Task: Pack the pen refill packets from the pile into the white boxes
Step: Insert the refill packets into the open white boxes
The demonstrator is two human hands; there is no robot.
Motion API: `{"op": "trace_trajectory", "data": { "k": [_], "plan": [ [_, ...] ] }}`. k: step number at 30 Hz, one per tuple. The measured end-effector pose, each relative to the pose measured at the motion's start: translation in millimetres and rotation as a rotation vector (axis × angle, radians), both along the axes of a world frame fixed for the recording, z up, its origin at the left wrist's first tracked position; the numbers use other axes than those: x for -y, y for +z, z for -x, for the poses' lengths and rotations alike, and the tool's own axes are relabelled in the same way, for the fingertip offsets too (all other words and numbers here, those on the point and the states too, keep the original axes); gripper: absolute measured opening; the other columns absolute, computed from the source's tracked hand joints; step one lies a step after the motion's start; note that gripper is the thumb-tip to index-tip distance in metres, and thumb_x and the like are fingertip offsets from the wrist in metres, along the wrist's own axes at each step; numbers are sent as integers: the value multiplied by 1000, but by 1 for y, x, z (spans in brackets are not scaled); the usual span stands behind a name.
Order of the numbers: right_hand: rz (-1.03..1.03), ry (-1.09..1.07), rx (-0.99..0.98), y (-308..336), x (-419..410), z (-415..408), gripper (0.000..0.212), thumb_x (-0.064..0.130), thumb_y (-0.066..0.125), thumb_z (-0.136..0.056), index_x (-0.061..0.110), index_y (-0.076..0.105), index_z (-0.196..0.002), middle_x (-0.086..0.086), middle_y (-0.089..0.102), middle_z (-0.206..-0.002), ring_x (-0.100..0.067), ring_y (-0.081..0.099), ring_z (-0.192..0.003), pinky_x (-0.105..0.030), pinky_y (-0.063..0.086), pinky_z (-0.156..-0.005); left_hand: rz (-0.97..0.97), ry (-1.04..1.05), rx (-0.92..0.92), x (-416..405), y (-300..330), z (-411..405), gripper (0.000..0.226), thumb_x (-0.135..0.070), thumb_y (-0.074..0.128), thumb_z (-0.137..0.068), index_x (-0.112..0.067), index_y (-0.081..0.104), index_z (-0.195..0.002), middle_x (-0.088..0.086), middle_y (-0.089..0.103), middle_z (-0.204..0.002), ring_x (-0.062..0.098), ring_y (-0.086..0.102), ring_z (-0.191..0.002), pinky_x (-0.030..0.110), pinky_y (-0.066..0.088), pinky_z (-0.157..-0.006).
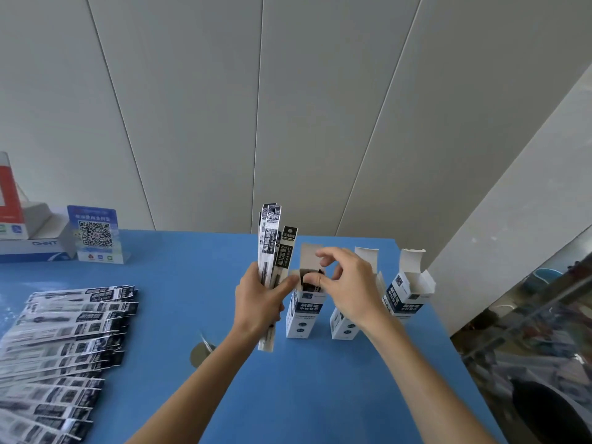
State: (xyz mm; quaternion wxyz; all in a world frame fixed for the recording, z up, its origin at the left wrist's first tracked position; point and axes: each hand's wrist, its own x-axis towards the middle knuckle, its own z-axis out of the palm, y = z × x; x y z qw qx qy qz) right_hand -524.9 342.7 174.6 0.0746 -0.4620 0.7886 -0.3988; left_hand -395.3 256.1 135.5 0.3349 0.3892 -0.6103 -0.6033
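Note:
My left hand (259, 299) grips a bundle of long black-and-white pen refill packets (272, 241), held upright above the blue table (320, 395). Three white boxes stand open on the table. The left box (302, 315) has dark packet tops showing in its mouth. My right hand (349, 283) hovers over that mouth, thumb and fingers pinched at the packet tops inside. The middle box (344, 328) is partly hidden behind my right hand. At the right, the third box (408, 293) has its flaps up. A large pile of refill packets (61, 341) lies fanned out at the table's left.
A blue QR-code stand (95, 233) and a white and blue carton (32, 245) sit at the back left, against the grey panelled wall. A small shiny disc (200, 354) lies near my left forearm. A glass counter (528, 331) borders the table's right edge.

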Motion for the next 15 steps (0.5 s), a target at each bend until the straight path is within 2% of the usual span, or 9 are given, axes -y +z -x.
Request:
{"op": "trace_trajectory", "data": {
  "k": [3,6,8,10,12,14,15],
  "plan": [
    [72,-44,17,5,2,-6,30,35,75,-78,20,68,-103,4,64,-91,-6,44,-60,-8,39,-63,16,-34,-29,2,6,-7,38,-30,82,-77,-9,50,-85,1,54,-59,17,48,-44,29,44,-42],
    [106,-60,194,17,6,-18,30,41,74,-77,21,69,-99,9,67,-83,-6,55,-67,-12,44,-65,57,-141,-90,1,17,-17,33,-22,82,-76,-8,54,-89,0,53,-57,21,48,-44,30,43,-42],
    [73,5,350,26,9,-26,25,38,75,-77,19,72,-93,6,71,-80,-11,65,-76,-25,53,-72,82,-226,-117,-2,27,-23,28,-15,81,-76,-10,56,-88,-2,53,-54,21,48,-42,28,42,-39],
    [60,87,507,31,9,-34,10,27,74,-80,19,74,-86,1,74,-81,-16,70,-79,-38,57,-76,100,-284,-138,-7,34,-28,23,-9,78,-79,-12,57,-86,-2,54,-51,18,49,-38,25,42,-37],
    [101,98,583,32,8,-39,4,19,71,-83,16,74,-82,-4,73,-78,-15,67,-70,-38,56,-71,95,-299,-143,-13,39,-30,15,-7,69,-87,-10,55,-85,0,56,-49,16,51,-37,25,44,-36],
    [150,64,597,29,4,-42,6,16,70,-84,12,72,-81,-6,66,-67,-10,56,-56,-29,48,-54,80,-290,-129,-18,41,-32,12,-12,57,-96,-7,54,-86,1,60,-51,19,57,-41,28,49,-38],
    [174,42,604,27,2,-42,7,16,69,-85,11,71,-81,-5,64,-65,-10,52,-53,-26,44,-50,69,-280,-120,-19,41,-31,15,-15,54,-98,-4,54,-88,1,62,-54,22,60,-45,32,52,-40]
  ]
}}
